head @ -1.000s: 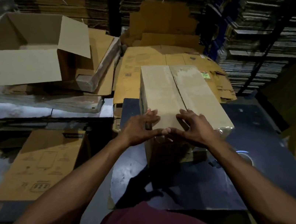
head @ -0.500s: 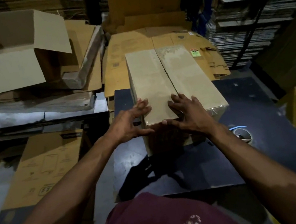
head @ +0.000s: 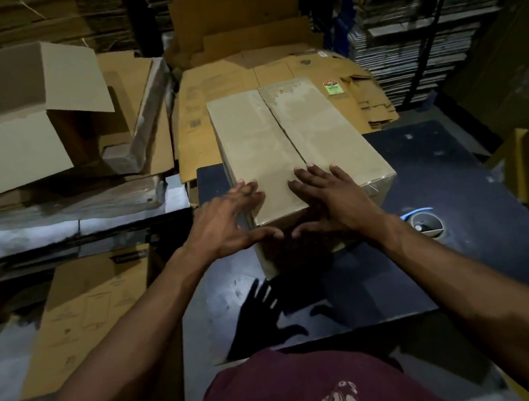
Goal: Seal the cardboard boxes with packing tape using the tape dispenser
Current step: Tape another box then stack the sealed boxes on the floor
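box (head: 286, 148) on dark table (head: 459, 169), flaps closed | left hand (head: 225, 222) + right hand (head: 332, 200) fingers spread flat on near top edge | seam looks glossy, tape unclear | dispenser not seen | other open box (head: 3, 137) unsealed

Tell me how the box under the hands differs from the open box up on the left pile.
The box under the hands has its top flaps folded shut, meeting along a middle seam; the open box has its flaps spread, showing its inside. The first stands on the dark table; the second sits on stacked cardboard. Both are plain brown cardboard.
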Tool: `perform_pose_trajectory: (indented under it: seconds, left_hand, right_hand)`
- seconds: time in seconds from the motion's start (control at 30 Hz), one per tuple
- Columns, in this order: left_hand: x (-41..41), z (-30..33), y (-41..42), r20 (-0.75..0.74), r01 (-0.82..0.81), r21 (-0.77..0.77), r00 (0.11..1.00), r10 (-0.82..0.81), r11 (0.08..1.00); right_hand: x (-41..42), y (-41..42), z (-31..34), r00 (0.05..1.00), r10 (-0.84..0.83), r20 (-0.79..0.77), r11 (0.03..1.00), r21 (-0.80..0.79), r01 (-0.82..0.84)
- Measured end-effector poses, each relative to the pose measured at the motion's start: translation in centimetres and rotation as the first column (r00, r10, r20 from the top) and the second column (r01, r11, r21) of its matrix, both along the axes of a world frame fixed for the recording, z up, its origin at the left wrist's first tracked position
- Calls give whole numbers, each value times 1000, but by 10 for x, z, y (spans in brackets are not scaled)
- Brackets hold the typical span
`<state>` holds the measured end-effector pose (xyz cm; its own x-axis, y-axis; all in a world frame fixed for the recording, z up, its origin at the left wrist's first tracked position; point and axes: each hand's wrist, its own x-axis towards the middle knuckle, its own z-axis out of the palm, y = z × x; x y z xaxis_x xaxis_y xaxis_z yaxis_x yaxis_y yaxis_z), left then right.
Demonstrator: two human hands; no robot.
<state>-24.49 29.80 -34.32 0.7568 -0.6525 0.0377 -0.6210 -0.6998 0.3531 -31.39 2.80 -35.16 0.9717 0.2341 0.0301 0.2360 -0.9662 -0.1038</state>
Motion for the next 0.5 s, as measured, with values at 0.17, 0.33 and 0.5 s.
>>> perform_pose_trajectory:
  seconds: [0.17,0.33,0.5]
  left_hand:
    - [-1,-37,7,174,95,-222,983,-57,970]
    - [-5,-62,2,386,257,-382,917,-99,888]
    - [-1,-55,12,319,304,-302,926,-205,904]
  right_hand:
    - [1,15,-18,984,-70,162,997,-18,74]
    - [-1,12,-30,953,-38,301,998,-36,51]
    - [-3,7,-33,943,43,330,995,-99,-11]
